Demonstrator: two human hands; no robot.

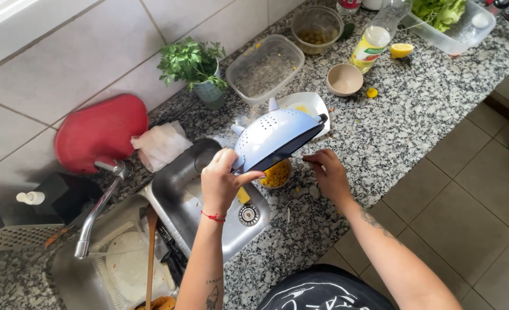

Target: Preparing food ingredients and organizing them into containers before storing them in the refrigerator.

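My left hand (223, 181) grips the rim of a pale blue colander (272, 135) and holds it tipped nearly upside down. Under the colander's lip stands a bowl of yellow corn kernels (276, 174) at the sink's edge. My right hand (328, 172) rests on the granite counter (392, 126) just right of that bowl, fingers loosely curled, holding nothing that I can see. A white dish (313, 103) lies behind the colander.
The steel sink (180, 195) holds a plate, a wooden spoon and utensils below a tap (96, 212). Behind stand a red board (96, 132), a parsley pot (197, 69), clear containers (264, 68), a small bowl (344, 78), an oil bottle (375, 37), a lemon half and a lettuce tub.
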